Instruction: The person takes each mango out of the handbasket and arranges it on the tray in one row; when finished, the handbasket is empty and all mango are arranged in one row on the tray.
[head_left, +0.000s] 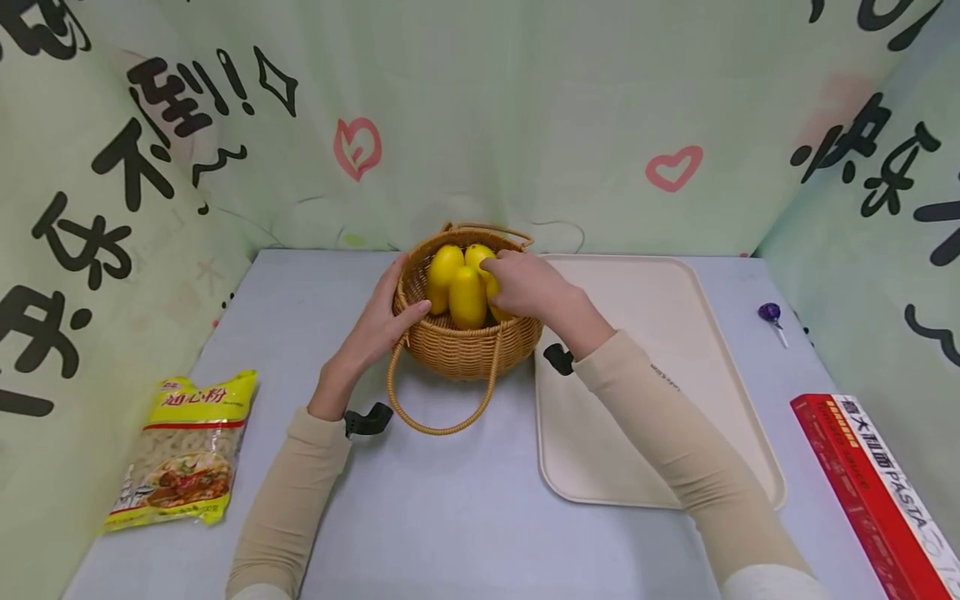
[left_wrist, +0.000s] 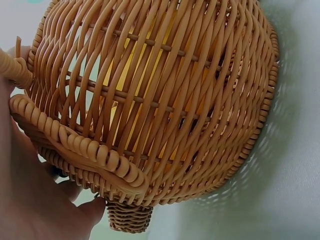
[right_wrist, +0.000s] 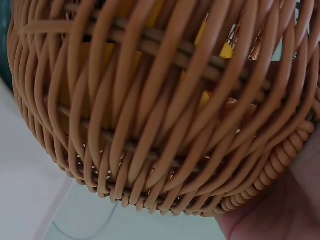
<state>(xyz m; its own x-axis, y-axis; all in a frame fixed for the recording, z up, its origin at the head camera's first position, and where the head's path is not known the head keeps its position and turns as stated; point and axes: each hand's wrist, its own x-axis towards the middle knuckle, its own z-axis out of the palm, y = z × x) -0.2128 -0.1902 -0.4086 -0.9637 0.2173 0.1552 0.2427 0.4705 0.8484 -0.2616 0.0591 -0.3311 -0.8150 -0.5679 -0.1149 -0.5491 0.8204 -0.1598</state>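
A round wicker basket (head_left: 472, 354) stands at the middle of the table's far half, its front handle hanging down onto the tabletop. Inside lie several smooth yellow mangoes (head_left: 467, 298), their colour showing through the weave in both wrist views. My left hand (head_left: 388, 312) holds the basket's left side, thumb at the rim. In the left wrist view that hand (left_wrist: 37, 200) is partly hidden behind the wicker (left_wrist: 165, 100). My right hand (head_left: 525, 287) reaches over the right rim, its curled fingers on a mango at the right; the fingertips are partly hidden.
A beige tray (head_left: 600, 450) lies right of the basket, under my right forearm. At the left is a yellow bag of pasta (head_left: 187, 450). A purple lollipop (head_left: 770, 314) and a red pasta box (head_left: 862, 492) lie at the right. Curtains (head_left: 517, 125) surround the table.
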